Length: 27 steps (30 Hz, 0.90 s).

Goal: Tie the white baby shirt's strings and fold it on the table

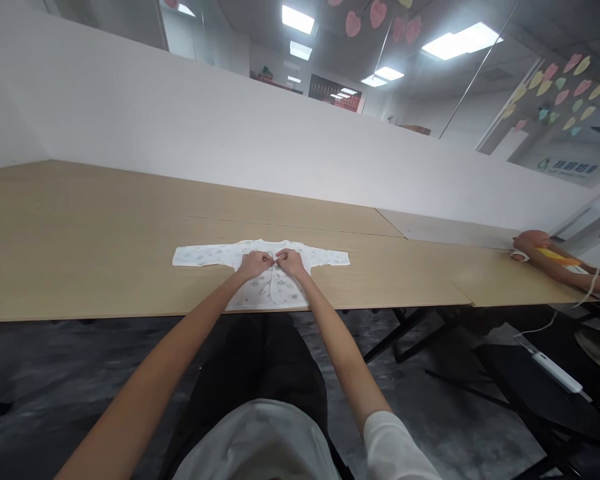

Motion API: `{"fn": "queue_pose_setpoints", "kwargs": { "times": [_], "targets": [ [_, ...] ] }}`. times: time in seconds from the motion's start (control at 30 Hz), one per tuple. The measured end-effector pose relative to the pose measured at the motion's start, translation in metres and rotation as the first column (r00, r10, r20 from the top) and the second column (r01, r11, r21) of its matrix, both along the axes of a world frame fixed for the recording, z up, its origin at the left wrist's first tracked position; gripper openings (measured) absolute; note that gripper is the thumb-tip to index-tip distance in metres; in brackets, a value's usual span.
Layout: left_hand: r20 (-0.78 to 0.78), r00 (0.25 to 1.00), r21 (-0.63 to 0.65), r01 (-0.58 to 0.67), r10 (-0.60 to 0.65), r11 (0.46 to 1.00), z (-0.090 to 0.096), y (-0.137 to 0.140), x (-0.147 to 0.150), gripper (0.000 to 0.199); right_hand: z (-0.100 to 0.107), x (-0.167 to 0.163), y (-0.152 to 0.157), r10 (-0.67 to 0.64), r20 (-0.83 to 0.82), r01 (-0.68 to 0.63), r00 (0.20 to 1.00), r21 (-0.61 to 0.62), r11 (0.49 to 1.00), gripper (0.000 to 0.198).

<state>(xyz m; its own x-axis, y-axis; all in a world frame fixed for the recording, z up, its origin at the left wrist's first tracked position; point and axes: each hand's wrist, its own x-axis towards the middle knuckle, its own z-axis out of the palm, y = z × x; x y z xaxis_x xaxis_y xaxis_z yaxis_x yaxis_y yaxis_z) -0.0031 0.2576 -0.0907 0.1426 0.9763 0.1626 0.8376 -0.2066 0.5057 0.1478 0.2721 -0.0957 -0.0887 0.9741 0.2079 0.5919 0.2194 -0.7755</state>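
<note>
A small white baby shirt [250, 291] with a pale print lies flat on the wooden table, its sleeves spread to both sides and its hem at the table's front edge. Over the upper chest, my left hand [255, 263] pinches the cloth at the front opening. My right hand [291, 262] faces it from the other side, fingertips closed on the opposite edge of the same opening. The fingertips of both hands nearly meet at the centre line. Whatever fastener may lie between them is too small to make out.
The long wooden table [105, 240] runs along a low white wall [205, 140] with glass above it. A doll [533, 239] lies at the far right end. Below it, a white power strip [557, 372] with a cable rests on a black chair [525, 373].
</note>
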Motion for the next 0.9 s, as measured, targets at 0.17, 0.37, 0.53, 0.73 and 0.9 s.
{"fn": "queue_pose_setpoints", "kwargs": {
  "times": [0.17, 0.37, 0.53, 0.73, 0.9],
  "targets": [
    [-0.007, 1.0, 0.04, -0.02, 0.021, 0.999, -0.003, -0.004, 0.001, 0.025, 0.0, -0.004, -0.01, 0.02, 0.051, -0.022, 0.998, 0.044, 0.999, 0.028],
    [0.011, 1.0, 0.07, 0.026, -0.027, 0.997, -0.003, -0.009, -0.002, 0.031, -0.002, -0.005, -0.014, -0.065, -0.027, 0.066, 0.998, 0.03, 0.997, 0.022],
    [0.133, 0.987, 0.09, 0.08, -0.092, 0.993, -0.007, -0.007, -0.005, 0.03, -0.003, -0.005, -0.017, -0.077, -0.05, 0.079, 0.996, 0.042, 0.996, 0.025],
    [0.185, 0.973, 0.125, 0.118, -0.14, 0.985, -0.013, -0.003, -0.006, 0.028, -0.005, -0.005, -0.016, -0.025, -0.108, 0.027, 0.994, 0.025, 0.999, 0.021],
    [0.194, 0.966, 0.138, 0.146, -0.172, 0.98, -0.012, -0.004, -0.006, 0.026, -0.007, -0.003, -0.012, -0.026, -0.115, 0.029, 0.993, 0.027, 0.999, 0.027]
  ]
}}
